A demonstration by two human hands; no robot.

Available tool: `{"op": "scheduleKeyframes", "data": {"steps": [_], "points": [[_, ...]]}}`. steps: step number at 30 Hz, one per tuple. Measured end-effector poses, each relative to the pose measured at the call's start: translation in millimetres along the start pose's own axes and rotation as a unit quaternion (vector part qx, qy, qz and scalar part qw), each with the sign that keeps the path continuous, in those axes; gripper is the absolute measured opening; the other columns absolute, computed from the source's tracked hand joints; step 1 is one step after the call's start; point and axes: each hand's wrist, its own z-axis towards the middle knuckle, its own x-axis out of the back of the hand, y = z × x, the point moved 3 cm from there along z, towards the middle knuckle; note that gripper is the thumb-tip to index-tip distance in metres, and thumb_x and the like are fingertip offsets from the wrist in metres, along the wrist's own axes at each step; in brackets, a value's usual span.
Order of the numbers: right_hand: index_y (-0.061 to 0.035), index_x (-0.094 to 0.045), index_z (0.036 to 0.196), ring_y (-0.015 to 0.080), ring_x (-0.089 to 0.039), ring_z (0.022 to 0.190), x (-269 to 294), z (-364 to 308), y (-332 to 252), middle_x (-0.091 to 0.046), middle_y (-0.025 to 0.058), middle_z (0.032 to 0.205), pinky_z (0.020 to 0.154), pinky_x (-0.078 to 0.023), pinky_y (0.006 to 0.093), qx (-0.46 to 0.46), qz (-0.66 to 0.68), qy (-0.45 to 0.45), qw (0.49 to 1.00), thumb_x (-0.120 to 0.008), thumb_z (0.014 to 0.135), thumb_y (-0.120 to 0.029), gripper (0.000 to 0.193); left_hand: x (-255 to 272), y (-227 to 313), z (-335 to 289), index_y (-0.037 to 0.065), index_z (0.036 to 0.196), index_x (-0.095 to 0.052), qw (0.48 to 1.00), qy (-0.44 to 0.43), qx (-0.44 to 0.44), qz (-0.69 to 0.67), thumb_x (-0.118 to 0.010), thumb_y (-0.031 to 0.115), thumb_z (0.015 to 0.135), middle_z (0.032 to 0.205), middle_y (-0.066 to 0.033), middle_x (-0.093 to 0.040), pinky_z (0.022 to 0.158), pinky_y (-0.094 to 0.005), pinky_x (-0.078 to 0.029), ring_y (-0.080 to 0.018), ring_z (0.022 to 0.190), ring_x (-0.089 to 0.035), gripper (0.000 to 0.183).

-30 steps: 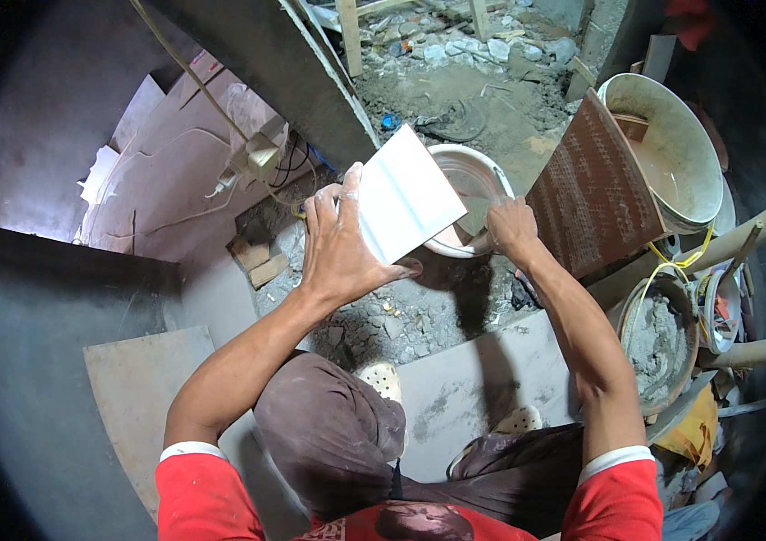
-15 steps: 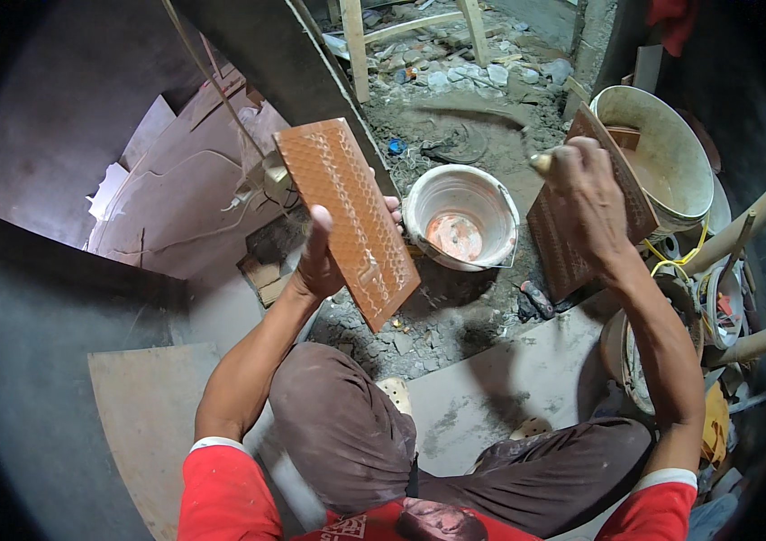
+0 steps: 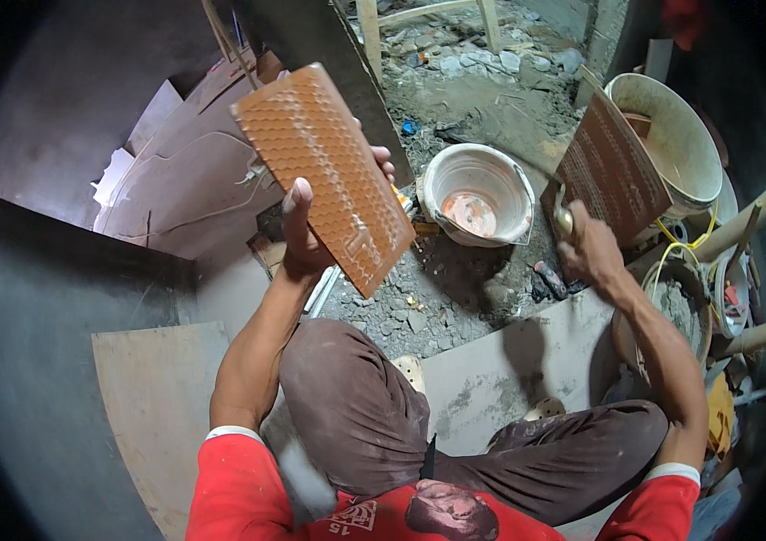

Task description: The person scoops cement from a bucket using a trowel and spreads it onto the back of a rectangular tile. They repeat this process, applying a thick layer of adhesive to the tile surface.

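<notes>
In my left hand [image 3: 309,225] is a rectangular orange-brown tile [image 3: 315,171], held tilted by its edges. Its honeycomb-patterned back faces me and bears pale whitish streaks. My right hand [image 3: 595,248] is closed round a tool with a pale rounded handle [image 3: 563,216]; what kind of tool it is I cannot make out. Just beyond that hand a second, darker brown tile [image 3: 613,171] leans against a large whitish bucket [image 3: 698,135]. Between my hands stands a smaller white bucket [image 3: 482,167] with reddish-white residue at its bottom.
At the right, a container of grey mix [image 3: 676,311] stands near pipes [image 3: 752,216] and a small tub [image 3: 730,293]. Rubble [image 3: 491,63] lies beyond the buckets, near wooden legs [image 3: 370,36]. A curved board [image 3: 153,397] lies at the left. A dark bottle-like thing [image 3: 550,279] lies on the ground.
My right hand has come down and toward me, off the face of the leaning tile. My left hand has shifted the held tile slightly left and up. The whole view has shifted a little.
</notes>
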Motion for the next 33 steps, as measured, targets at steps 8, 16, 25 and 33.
{"op": "scheduleKeyframes", "data": {"steps": [8, 16, 25, 33], "points": [[-0.0063, -0.049, 0.114, 0.0441, -0.066, 0.081, 60, -1, -39, -0.062, 0.0239, 0.085, 0.074, -0.052, 0.0434, 0.059, 0.183, 0.218, 0.957, -0.067, 0.081, -0.017, 0.039, 13, 6, -7, -0.001, 0.142, -0.041, 0.989, 0.133, 0.001, 0.065, -0.060, 0.053, 0.088, 0.123, -0.0222, -0.059, 0.102, -0.0459, -0.050, -0.0301, 0.111, -0.062, 0.079], [-0.0035, -0.051, 0.107, 0.0414, -0.062, 0.072, 59, -7, -63, -0.059, 0.0237, 0.083, 0.068, -0.051, 0.0441, 0.106, 0.191, 0.237, 0.947, -0.067, 0.081, -0.016, 0.033, 34, 0, -13, -0.002, 0.124, -0.053, 0.972, 0.219, 0.056, 0.065, -0.059, 0.048, 0.093, 0.111, -0.0190, -0.065, 0.092, -0.0417, -0.055, -0.0270, 0.101, -0.065, 0.059], [-0.0001, -0.060, 0.111, 0.0433, -0.069, 0.093, -55, -22, -4, -0.069, 0.0273, 0.096, 0.080, -0.054, 0.0512, -0.059, 0.068, -0.144, 0.985, -0.069, 0.083, -0.016, 0.034, 95, -34, -23, 0.019, 0.146, -0.042, 0.952, -0.045, -0.168, 0.251, -0.063, 0.039, 0.096, 0.140, -0.0312, -0.048, 0.107, -0.0517, -0.046, -0.0402, 0.125, -0.054, 0.058], [-0.0042, -0.059, 0.106, 0.0396, -0.070, 0.090, -22, -15, -38, -0.068, 0.0196, 0.095, 0.074, -0.054, 0.0490, 0.021, 0.210, -0.022, 0.977, -0.070, 0.076, -0.009, 0.032, 78, -12, 0, -0.007, 0.142, -0.046, 0.979, 0.125, -0.024, 0.157, -0.052, 0.037, 0.099, 0.136, -0.0170, -0.053, 0.110, -0.0386, -0.037, -0.0243, 0.125, -0.051, 0.062]]}}
